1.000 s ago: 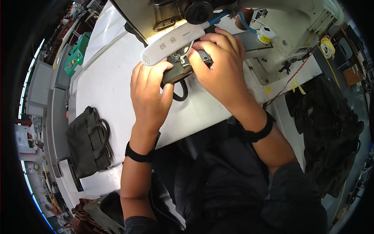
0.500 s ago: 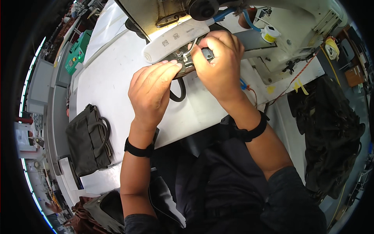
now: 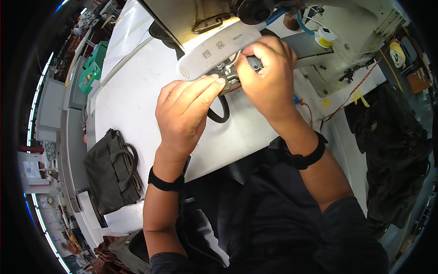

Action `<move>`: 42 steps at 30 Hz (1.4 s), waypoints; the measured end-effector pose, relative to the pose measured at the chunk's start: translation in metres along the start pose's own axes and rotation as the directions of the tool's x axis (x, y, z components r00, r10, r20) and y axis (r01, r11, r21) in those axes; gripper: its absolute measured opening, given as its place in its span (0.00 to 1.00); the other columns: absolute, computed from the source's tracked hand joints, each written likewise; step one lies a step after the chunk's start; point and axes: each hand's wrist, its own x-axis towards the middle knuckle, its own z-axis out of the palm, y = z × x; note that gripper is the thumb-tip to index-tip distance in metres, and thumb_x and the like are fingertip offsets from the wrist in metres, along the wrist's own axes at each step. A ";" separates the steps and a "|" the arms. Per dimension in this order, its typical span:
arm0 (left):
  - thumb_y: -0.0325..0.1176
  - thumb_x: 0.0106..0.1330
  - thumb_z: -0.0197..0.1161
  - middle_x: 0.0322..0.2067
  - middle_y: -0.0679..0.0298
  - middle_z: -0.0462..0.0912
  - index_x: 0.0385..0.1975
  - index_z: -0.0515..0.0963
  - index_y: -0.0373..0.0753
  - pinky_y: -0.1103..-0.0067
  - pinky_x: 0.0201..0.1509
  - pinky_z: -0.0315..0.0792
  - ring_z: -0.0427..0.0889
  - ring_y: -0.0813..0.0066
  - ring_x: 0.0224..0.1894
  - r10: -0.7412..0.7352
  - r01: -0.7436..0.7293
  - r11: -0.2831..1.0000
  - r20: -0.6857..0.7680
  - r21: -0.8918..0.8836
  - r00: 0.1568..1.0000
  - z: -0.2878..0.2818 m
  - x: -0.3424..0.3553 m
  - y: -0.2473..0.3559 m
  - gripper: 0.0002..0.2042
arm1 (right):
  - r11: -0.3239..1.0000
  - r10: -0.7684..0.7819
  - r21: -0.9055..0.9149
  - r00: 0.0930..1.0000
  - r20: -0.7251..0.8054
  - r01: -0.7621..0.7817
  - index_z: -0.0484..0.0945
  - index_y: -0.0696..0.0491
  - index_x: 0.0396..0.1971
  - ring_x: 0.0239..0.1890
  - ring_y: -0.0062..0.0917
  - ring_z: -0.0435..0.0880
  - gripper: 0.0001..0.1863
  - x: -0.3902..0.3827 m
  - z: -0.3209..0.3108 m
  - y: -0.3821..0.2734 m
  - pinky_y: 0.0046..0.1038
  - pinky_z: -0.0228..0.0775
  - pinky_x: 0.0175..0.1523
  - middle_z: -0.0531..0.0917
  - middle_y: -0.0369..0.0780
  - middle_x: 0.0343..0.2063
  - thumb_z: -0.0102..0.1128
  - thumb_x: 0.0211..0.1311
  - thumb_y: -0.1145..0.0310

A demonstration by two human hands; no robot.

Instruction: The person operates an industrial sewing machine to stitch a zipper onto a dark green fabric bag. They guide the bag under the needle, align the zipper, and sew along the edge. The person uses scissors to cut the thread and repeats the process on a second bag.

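Under the sewing machine's head (image 3: 196,11), a dark bag (image 3: 231,87) lies with its rim beside the metal presser foot (image 3: 229,71). Its curved black handle (image 3: 222,116) hangs toward me over the white table. My left hand (image 3: 187,107) is closed at the bag's left edge, fingers together and tips close to the foot. My right hand (image 3: 269,75) is curled to the right of the foot, thumb and forefinger bent inward as in a pinch. What lies between those fingertips is hidden. A pale oblong guard (image 3: 219,48) covers part of the stitching area.
A dark grey handbag (image 3: 112,173) lies at the table's left edge. Dark material (image 3: 392,155) is heaped at the right. Behind my right hand are a small white container (image 3: 325,37) and the machine's base (image 3: 328,75). A green box (image 3: 93,68) stands far left.
The whole view has shifted slightly, so everything sits a little further right and lower. Both hands stay by the presser foot with nearly the same grip.
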 end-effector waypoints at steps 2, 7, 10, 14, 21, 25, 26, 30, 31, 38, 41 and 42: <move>0.19 0.56 0.67 0.44 0.65 0.90 0.46 0.87 0.41 0.73 0.51 0.74 0.88 0.69 0.45 0.003 -0.003 1.000 0.001 -0.009 1.000 0.000 0.001 0.000 0.17 | 1.000 0.000 0.001 1.000 0.021 0.000 0.81 0.51 0.23 0.45 0.34 0.78 0.08 0.001 -0.001 0.002 0.40 0.59 0.63 0.82 0.36 0.33 0.73 0.52 0.68; 0.20 0.57 0.66 0.44 0.66 0.90 0.46 0.87 0.41 0.73 0.49 0.75 0.88 0.70 0.44 0.011 -0.011 1.000 -0.026 0.003 1.000 0.002 -0.005 -0.004 0.16 | 1.000 0.020 -0.015 0.999 0.035 -0.019 0.82 0.52 0.25 0.45 0.34 0.79 0.08 0.000 0.000 -0.002 0.40 0.59 0.63 0.83 0.36 0.34 0.74 0.52 0.67; 0.20 0.57 0.70 0.43 0.64 0.91 0.44 0.87 0.41 0.75 0.48 0.75 0.88 0.67 0.44 0.011 -0.011 1.000 -0.002 0.006 1.000 -0.001 -0.001 -0.003 0.15 | 1.000 0.019 -0.012 0.998 0.054 -0.018 0.83 0.54 0.25 0.44 0.34 0.80 0.09 0.003 -0.002 -0.001 0.39 0.59 0.63 0.84 0.36 0.34 0.73 0.54 0.65; 0.22 0.59 0.66 0.43 0.68 0.91 0.43 0.87 0.42 0.73 0.50 0.76 0.88 0.70 0.45 0.009 -0.010 1.000 -0.037 -0.019 0.999 0.003 -0.003 -0.006 0.13 | 0.999 0.040 -0.005 0.997 0.063 -0.039 0.84 0.54 0.25 0.45 0.33 0.80 0.09 0.003 0.001 -0.001 0.39 0.59 0.63 0.85 0.36 0.33 0.73 0.55 0.65; 0.17 0.55 0.72 0.41 0.64 0.92 0.40 0.88 0.41 0.75 0.51 0.76 0.89 0.67 0.45 -0.055 0.053 0.994 -0.022 -0.095 0.998 0.004 0.002 -0.001 0.14 | 0.998 0.057 -0.028 0.997 0.045 -0.056 0.85 0.54 0.25 0.45 0.33 0.81 0.08 0.006 0.001 0.001 0.38 0.59 0.63 0.85 0.36 0.33 0.73 0.55 0.65; 0.17 0.57 0.72 0.41 0.63 0.92 0.41 0.88 0.39 0.75 0.51 0.76 0.90 0.67 0.45 -0.093 0.092 0.990 -0.005 -0.104 0.996 0.001 0.000 -0.001 0.13 | 0.994 0.100 -0.051 0.995 0.028 -0.099 0.86 0.53 0.26 0.46 0.33 0.81 0.08 0.005 0.006 -0.002 0.39 0.58 0.64 0.86 0.36 0.35 0.72 0.54 0.65; 0.17 0.57 0.71 0.41 0.64 0.92 0.40 0.88 0.41 0.75 0.51 0.76 0.89 0.68 0.44 -0.102 0.099 0.989 -0.022 -0.113 0.995 0.002 0.000 -0.002 0.13 | 0.992 0.114 -0.056 0.993 0.016 -0.113 0.86 0.53 0.26 0.47 0.33 0.81 0.08 0.004 0.007 -0.004 0.39 0.58 0.64 0.86 0.36 0.35 0.72 0.54 0.65; 0.20 0.56 0.71 0.40 0.66 0.92 0.39 0.89 0.44 0.75 0.49 0.75 0.88 0.70 0.38 -0.136 0.126 0.980 -0.056 -0.155 0.989 0.008 0.000 -0.008 0.13 | 0.994 0.092 -0.061 0.996 -0.021 -0.093 0.86 0.54 0.26 0.47 0.33 0.81 0.07 0.003 0.009 -0.003 0.39 0.58 0.64 0.86 0.36 0.35 0.72 0.55 0.66; 0.20 0.56 0.71 0.40 0.66 0.92 0.39 0.89 0.44 0.75 0.48 0.75 0.87 0.70 0.37 -0.147 0.139 0.979 -0.046 -0.152 0.988 0.006 0.001 -0.005 0.13 | 0.995 0.084 -0.057 0.996 -0.024 -0.085 0.86 0.54 0.26 0.46 0.34 0.81 0.07 0.003 0.009 -0.003 0.39 0.58 0.64 0.86 0.37 0.35 0.72 0.55 0.66; 0.19 0.60 0.72 0.41 0.62 0.92 0.39 0.88 0.40 0.76 0.52 0.76 0.90 0.67 0.43 -0.248 0.244 0.960 -0.013 -0.138 0.969 0.003 -0.001 0.005 0.10 | 0.995 0.065 -0.071 0.997 -0.052 -0.069 0.86 0.52 0.24 0.46 0.32 0.80 0.08 0.003 0.007 -0.009 0.40 0.57 0.64 0.84 0.36 0.33 0.69 0.57 0.64; 0.20 0.59 0.72 0.42 0.65 0.92 0.39 0.88 0.43 0.77 0.42 0.72 0.86 0.71 0.36 -0.224 0.218 0.971 -0.059 -0.093 0.973 0.006 0.000 0.008 0.11 | 0.991 0.104 -0.084 0.993 -0.051 -0.108 0.87 0.52 0.24 0.46 0.31 0.80 0.08 0.003 0.008 -0.012 0.40 0.57 0.65 0.85 0.35 0.33 0.69 0.57 0.64; 0.20 0.59 0.72 0.42 0.64 0.92 0.39 0.88 0.43 0.77 0.43 0.72 0.87 0.70 0.37 -0.220 0.213 0.973 -0.071 -0.093 0.973 0.008 0.000 0.008 0.11 | 0.991 0.103 -0.083 0.993 -0.055 -0.107 0.87 0.52 0.24 0.46 0.31 0.80 0.07 0.004 0.008 -0.011 0.40 0.57 0.65 0.85 0.35 0.33 0.69 0.57 0.64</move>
